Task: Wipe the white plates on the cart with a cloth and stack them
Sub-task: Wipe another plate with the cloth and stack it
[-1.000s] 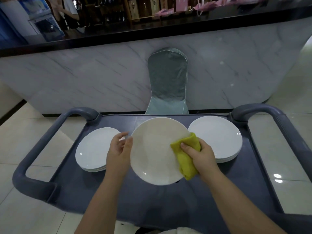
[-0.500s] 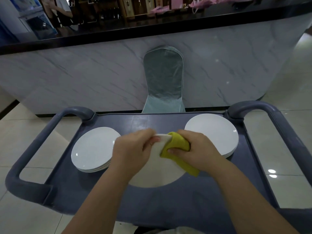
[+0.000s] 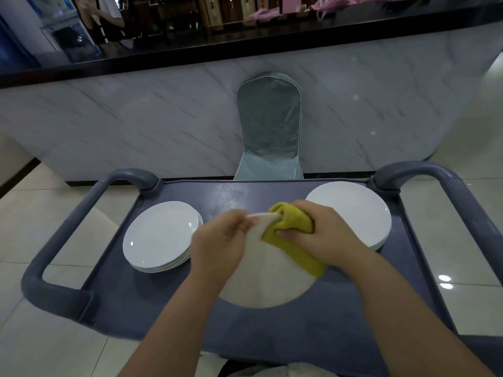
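Plate [image 3: 266, 281] held up, mid-wipe.
Our left hand [image 3: 217, 240] seems to pinch its top rim; our right hand [image 3: 324, 235] clamps the cloth [image 3: 294, 227] there. Stiff, slick, breakable: we'd grip edges.

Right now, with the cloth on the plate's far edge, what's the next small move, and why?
Probably slide the yellow cloth along the plate rim: the right hand has it folded over the far edge, which the left hand pinches.

Left hand [image 3: 217, 240] grips plate [image 3: 266, 284]; right hand [image 3: 324, 235] presses yellow cloth [image 3: 294, 235]
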The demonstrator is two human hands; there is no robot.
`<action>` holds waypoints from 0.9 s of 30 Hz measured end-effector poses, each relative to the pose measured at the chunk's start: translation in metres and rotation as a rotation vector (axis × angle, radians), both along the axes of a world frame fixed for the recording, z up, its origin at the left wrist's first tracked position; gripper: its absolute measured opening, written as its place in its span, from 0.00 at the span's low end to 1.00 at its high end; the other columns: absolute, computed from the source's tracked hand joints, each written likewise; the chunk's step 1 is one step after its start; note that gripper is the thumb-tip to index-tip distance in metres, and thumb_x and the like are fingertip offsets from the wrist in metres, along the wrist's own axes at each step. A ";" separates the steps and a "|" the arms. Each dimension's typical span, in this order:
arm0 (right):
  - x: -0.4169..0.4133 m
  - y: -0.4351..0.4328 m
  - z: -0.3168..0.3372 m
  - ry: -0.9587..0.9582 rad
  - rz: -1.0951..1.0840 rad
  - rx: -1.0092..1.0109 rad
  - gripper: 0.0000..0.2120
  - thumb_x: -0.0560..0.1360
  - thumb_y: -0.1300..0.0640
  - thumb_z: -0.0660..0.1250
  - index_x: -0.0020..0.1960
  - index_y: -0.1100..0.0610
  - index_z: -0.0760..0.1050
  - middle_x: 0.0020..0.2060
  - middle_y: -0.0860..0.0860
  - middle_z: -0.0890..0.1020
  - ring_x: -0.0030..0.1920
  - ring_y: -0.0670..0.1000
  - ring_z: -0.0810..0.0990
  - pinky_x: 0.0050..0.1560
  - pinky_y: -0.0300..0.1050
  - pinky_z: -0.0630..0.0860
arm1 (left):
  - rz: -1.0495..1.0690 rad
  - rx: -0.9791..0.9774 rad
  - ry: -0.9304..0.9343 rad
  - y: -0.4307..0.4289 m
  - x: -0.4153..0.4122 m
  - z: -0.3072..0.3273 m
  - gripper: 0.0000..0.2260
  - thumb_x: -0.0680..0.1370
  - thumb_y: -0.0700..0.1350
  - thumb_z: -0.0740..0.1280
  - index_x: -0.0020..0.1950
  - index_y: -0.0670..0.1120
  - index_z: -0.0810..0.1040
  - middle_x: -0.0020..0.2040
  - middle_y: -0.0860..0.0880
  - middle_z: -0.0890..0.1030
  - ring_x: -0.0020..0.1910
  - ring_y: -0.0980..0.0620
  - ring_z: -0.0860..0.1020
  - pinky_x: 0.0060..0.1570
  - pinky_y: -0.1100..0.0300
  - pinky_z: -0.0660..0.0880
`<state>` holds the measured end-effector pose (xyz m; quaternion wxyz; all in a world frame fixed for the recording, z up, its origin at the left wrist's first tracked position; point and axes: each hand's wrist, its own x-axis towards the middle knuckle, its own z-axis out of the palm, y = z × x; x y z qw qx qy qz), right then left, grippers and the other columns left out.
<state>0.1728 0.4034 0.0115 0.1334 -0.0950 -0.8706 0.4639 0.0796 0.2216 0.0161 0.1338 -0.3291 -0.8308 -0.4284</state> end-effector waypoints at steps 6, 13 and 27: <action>0.006 0.006 -0.008 -0.060 -0.009 -0.026 0.10 0.70 0.46 0.75 0.48 0.43 0.77 0.40 0.41 0.81 0.43 0.43 0.78 0.44 0.43 0.76 | 0.033 0.011 0.048 -0.004 -0.004 0.000 0.09 0.76 0.55 0.64 0.45 0.53 0.81 0.37 0.56 0.81 0.36 0.55 0.77 0.37 0.64 0.71; -0.014 0.003 0.016 0.120 -0.136 -0.451 0.12 0.70 0.54 0.77 0.50 0.44 0.79 0.43 0.43 0.84 0.46 0.45 0.82 0.46 0.40 0.79 | 0.256 0.432 -0.195 -0.006 -0.020 0.013 0.08 0.76 0.43 0.66 0.39 0.54 0.80 0.36 0.60 0.81 0.37 0.66 0.77 0.41 0.74 0.69; 0.010 -0.015 -0.044 0.073 -0.452 -0.939 0.07 0.73 0.61 0.72 0.50 0.55 0.79 0.43 0.49 0.85 0.46 0.52 0.83 0.47 0.51 0.82 | 0.165 0.499 -0.663 -0.014 -0.021 -0.017 0.07 0.80 0.52 0.63 0.58 0.56 0.76 0.50 0.50 0.82 0.47 0.53 0.80 0.46 0.60 0.78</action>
